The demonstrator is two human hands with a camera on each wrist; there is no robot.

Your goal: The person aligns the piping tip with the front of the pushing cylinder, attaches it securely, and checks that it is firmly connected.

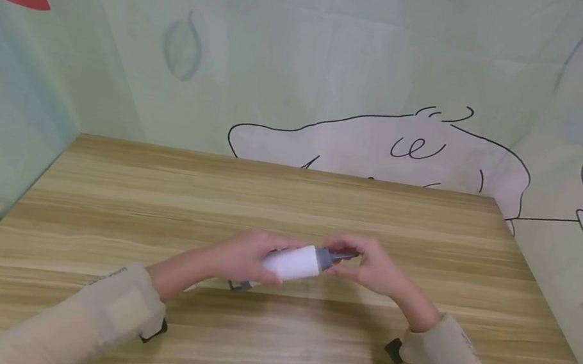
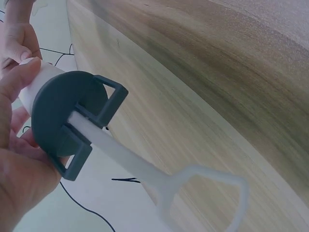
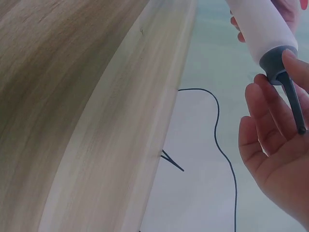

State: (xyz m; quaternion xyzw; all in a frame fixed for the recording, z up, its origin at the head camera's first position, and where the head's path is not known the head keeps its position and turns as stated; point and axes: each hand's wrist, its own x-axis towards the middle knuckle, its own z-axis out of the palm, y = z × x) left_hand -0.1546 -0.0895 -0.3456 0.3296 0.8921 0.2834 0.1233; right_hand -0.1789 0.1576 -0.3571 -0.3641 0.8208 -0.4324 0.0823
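A large white plunger syringe (image 1: 293, 263) is held above the table, tilted with its nozzle end to the right. My left hand (image 1: 243, 256) grips the barrel, thumb and fingers around it. In the left wrist view, a dark grey end cap (image 2: 53, 111) with two finger loops closes the near end. A white plunger rod (image 2: 120, 154) with a ring handle sticks out through it. My right hand (image 1: 374, 269) pinches the dark grey nozzle cap (image 3: 277, 60), thumb on one side and fingers on the other. The thin spout (image 3: 293, 104) extends over the right palm.
The wood-grain table (image 1: 179, 188) lies beneath both hands. Pale cloth walls (image 1: 315, 49) with cartoon line drawings stand at its back and sides. Dark wrist mounts (image 1: 395, 351) sit under the sleeves.
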